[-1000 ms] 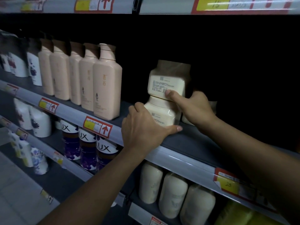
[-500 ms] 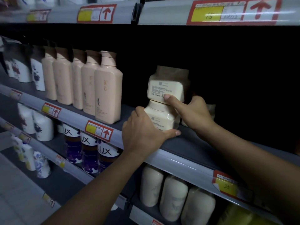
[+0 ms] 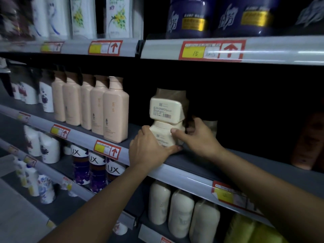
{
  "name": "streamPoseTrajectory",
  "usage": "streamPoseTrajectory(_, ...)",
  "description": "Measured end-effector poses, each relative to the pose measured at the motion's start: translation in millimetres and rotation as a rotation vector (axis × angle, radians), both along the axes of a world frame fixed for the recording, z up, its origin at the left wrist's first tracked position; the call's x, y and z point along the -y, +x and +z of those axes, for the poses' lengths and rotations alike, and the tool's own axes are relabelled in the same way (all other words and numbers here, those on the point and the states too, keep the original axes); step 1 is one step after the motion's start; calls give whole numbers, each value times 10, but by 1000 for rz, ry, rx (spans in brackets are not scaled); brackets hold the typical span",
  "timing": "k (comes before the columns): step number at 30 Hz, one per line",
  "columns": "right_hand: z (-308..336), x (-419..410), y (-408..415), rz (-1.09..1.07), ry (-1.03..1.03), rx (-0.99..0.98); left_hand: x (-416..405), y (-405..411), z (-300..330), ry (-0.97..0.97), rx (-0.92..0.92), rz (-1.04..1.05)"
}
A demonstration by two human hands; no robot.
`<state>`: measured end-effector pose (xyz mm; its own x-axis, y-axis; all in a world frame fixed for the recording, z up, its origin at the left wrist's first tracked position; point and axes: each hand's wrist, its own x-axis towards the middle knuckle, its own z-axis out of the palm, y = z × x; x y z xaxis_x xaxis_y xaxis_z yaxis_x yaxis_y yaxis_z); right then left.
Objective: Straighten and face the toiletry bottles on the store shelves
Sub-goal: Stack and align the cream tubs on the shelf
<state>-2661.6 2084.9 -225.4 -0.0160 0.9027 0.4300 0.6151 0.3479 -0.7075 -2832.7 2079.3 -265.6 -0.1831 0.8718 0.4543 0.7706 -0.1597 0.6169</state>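
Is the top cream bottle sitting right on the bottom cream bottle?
Touching. The head view shows the upper cream plastic bottle resting directly on the lower cream plastic bottle, with no gap where they meet.

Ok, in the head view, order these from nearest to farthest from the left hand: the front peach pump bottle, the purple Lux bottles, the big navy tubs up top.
From the left hand:
1. Front peach pump bottle, same shelf, just to its left.
2. Purple Lux bottles, one shelf below, lower left.
3. Navy tubs, top shelf, above and right.
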Motion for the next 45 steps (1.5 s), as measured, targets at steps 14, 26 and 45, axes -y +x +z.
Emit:
streamPoseTrajectory(14, -171, 847, 813, -158, -128, 375, 450, -101, -131, 207, -76, -15)
streamPoseTrajectory(26, -145, 1049, 1145, -168, -115, 395, 665, 474, 89, 297, -329, -283)
streamPoseTrajectory(45, -25, -339, 1019, -34, -323, 527, -336, 1290, 515, 39, -1283, 27)
